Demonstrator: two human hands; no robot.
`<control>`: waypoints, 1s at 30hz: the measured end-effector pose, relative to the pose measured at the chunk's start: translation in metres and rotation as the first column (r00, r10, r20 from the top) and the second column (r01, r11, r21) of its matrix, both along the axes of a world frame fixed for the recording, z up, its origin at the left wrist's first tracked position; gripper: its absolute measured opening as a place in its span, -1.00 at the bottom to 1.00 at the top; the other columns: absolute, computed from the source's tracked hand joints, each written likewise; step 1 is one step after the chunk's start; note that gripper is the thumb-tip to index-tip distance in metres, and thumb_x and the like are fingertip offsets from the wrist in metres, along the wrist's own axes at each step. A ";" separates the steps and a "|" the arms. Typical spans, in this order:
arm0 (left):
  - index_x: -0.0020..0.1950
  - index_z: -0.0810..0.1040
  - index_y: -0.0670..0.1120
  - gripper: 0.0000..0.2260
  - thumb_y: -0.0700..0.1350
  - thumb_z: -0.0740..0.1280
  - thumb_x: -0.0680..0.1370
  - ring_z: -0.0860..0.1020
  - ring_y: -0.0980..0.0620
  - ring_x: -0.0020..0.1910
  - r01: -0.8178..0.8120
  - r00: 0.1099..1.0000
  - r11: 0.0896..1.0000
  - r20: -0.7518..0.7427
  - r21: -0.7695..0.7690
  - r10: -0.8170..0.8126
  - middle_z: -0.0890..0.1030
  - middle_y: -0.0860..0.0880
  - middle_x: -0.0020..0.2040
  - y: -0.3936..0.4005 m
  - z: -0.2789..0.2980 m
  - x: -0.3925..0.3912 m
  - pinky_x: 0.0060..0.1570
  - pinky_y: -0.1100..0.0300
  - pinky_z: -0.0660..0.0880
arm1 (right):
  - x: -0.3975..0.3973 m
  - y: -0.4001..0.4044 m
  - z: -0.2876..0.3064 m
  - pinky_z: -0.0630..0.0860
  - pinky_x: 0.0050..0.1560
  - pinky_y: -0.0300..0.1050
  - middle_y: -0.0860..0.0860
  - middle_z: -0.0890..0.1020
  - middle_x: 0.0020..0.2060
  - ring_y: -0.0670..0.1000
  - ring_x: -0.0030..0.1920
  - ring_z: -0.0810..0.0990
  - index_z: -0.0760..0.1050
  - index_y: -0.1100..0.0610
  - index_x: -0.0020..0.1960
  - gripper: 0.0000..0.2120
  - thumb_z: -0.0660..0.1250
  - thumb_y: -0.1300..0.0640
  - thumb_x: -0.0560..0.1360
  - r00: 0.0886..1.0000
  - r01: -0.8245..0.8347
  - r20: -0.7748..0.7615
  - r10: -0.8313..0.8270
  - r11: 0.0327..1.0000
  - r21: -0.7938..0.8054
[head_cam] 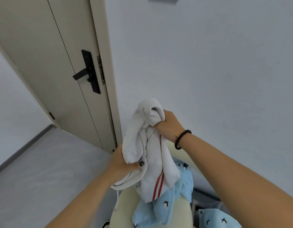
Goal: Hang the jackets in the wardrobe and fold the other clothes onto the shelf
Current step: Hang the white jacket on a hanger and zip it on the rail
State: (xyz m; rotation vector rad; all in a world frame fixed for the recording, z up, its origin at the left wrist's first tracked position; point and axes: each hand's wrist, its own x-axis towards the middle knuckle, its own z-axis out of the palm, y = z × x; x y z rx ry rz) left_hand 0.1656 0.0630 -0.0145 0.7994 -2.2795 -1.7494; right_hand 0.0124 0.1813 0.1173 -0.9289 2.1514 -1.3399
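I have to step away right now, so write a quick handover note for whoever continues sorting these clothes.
Left hand grips the lower bunched part of the white garment with red stripes; right hand grips its top.
The garment is held up in the air, above the light blue clothing lying on the cream chair.
Done: the white garment is picked up.
Left: hang or fold it, then deal with the blue clothing. No wardrobe or shelf is in view.

Blue garment (pixel 160 209) (bottom edge) cut off
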 end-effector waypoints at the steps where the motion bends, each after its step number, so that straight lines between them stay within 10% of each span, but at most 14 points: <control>1: 0.31 0.39 0.07 -0.29 -0.09 0.64 0.25 0.53 0.21 0.16 -0.030 1.000 1.000 -0.006 -0.001 0.030 0.57 0.12 0.17 0.003 -0.004 0.008 0.19 0.15 0.48 | 0.003 -0.002 0.001 0.41 -0.28 -0.31 -0.04 0.58 -0.24 -0.08 -0.26 0.47 0.53 0.10 -0.07 -0.90 0.26 0.25 0.51 1.000 -0.013 0.012 0.013 1.000 -0.010; 8: 0.00 0.57 -0.29 -0.74 -0.19 0.48 0.40 0.62 -0.23 -0.08 -0.425 0.887 0.904 0.226 0.053 0.404 0.64 -0.25 -0.08 0.020 -0.032 0.047 -0.17 -0.12 0.55 | 0.019 -0.019 0.014 0.57 -0.07 -0.14 0.06 0.67 -0.13 0.02 -0.10 0.61 0.60 0.10 -0.07 -0.89 0.30 0.12 0.51 0.991 -0.083 0.102 0.089 0.995 -0.063; 11: 0.28 0.41 -0.28 -0.48 0.03 0.43 0.49 0.52 -0.15 0.03 -0.634 0.682 0.766 0.544 0.107 0.489 0.52 -0.24 0.19 0.016 -0.029 0.061 -0.05 0.02 0.44 | 0.029 -0.034 0.017 0.57 -0.02 -0.02 0.08 0.67 -0.12 0.12 -0.06 0.62 0.59 0.12 -0.07 -0.88 0.30 0.13 0.48 0.982 -0.102 0.151 0.113 0.992 -0.077; 14: 0.36 0.34 -0.13 -0.60 0.03 0.28 0.61 0.50 -0.18 0.18 -0.720 0.693 0.451 0.572 0.527 0.438 0.45 -0.20 0.29 0.003 -0.025 0.080 0.14 -0.02 0.46 | 0.047 -0.053 0.019 0.53 -0.03 -0.04 0.08 0.64 -0.15 0.09 -0.07 0.59 0.57 0.21 -0.04 -0.88 0.29 0.24 0.47 0.967 -0.114 0.217 0.133 0.989 -0.096; 17: 0.22 0.48 -0.17 -0.82 -0.18 0.22 0.63 0.61 -0.12 -0.07 -0.581 0.688 0.181 0.361 0.793 0.629 0.64 -0.19 -0.04 -0.008 -0.026 0.112 -0.11 0.01 0.52 | 0.070 -0.074 0.023 0.55 0.10 0.09 0.15 0.66 -0.03 0.16 0.04 0.62 0.56 0.21 0.02 -0.83 0.33 0.25 0.44 0.952 -0.155 0.253 0.173 0.984 -0.088; 22: 0.00 0.59 -0.19 -0.82 -0.20 0.19 0.63 0.69 -0.03 -0.24 -0.494 0.588 0.215 0.142 0.842 0.796 0.72 -0.11 -0.17 -0.043 0.011 0.172 -0.32 0.12 0.61 | 0.120 -0.105 0.028 0.55 0.13 0.13 0.11 0.67 -0.01 0.13 0.05 0.63 0.58 0.13 0.05 -0.79 0.39 0.23 0.41 0.911 -0.238 0.321 0.259 0.966 -0.104; 30: 0.28 0.54 -0.15 -0.69 -0.03 0.17 0.66 0.62 -0.16 0.14 -0.338 0.401 0.234 -0.085 0.912 0.912 0.63 -0.16 0.19 -0.066 0.086 0.289 0.04 -0.10 0.56 | 0.203 -0.125 0.029 0.57 0.07 0.06 0.06 0.70 -0.01 0.11 0.03 0.65 0.60 0.13 0.10 -0.69 0.39 0.15 0.35 0.825 -0.246 0.477 0.302 0.953 -0.177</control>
